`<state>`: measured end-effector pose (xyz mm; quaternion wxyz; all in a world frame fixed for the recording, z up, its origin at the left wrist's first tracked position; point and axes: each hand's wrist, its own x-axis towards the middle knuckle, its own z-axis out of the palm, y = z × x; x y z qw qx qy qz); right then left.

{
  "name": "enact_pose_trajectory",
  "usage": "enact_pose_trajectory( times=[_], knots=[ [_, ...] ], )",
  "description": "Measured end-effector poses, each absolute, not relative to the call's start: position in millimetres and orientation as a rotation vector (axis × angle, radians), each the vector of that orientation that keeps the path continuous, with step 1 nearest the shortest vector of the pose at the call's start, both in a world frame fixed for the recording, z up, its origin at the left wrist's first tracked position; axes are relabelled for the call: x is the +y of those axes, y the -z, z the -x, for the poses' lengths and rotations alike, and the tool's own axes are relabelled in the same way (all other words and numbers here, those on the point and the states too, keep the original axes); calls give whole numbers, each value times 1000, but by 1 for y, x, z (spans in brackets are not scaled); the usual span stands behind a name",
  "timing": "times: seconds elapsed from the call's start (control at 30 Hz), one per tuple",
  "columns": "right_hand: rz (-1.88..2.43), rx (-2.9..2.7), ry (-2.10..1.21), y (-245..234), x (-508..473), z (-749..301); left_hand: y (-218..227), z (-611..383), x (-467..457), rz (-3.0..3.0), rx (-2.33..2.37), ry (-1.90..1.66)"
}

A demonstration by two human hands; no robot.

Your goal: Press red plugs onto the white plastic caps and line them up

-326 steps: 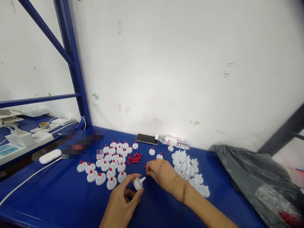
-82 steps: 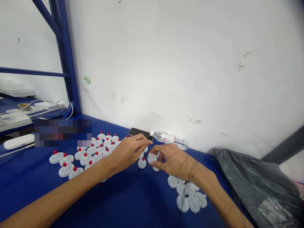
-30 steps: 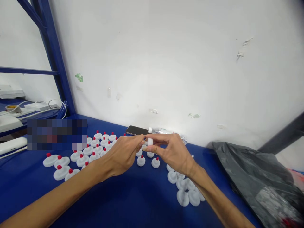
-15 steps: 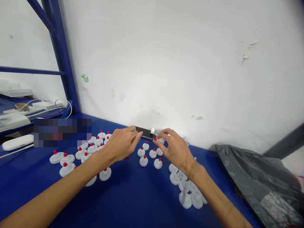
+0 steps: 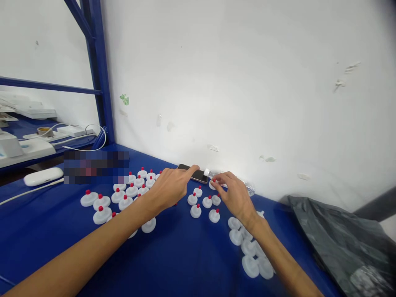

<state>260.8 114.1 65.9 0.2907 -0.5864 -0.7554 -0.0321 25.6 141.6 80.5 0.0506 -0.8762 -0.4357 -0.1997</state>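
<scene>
My right hand [image 5: 235, 196] pinches a white cap with a red plug [image 5: 213, 184] down on the blue table [image 5: 185, 264], just in front of a water bottle [image 5: 247, 189]. A few more plugged caps [image 5: 202, 203] stand beside it. My left hand [image 5: 170, 189] hovers low over the table with its index finger stretched toward a dark phone [image 5: 198, 175]; I see nothing in it. To its left stand several rows of plugged caps [image 5: 123, 200]. Plain white caps [image 5: 249, 247] lie by my right forearm.
A black plastic bag [image 5: 343, 239] fills the table's right side. A white oval device [image 5: 43, 176] with a cable lies at the far left. Behind the blue frame post [image 5: 97, 70], a shelf holds a power strip [image 5: 24, 146] and cables. A white wall stands close behind.
My right hand has carried the plugged cap from between both hands down to the table near the bottle. My left hand has let go of it and stretched out toward the phone.
</scene>
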Motion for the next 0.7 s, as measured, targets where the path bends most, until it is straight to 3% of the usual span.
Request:
enact_pose_trajectory(
  times=[0.37, 0.7],
  knots=[
    [1675, -2202, 5, -51, 121, -261, -74, -16, 156, 2710, -1367, 351],
    [2102, -2035, 10, -92, 112, -311, -66, -8, 164, 2809, -1474, -19]
  ],
)
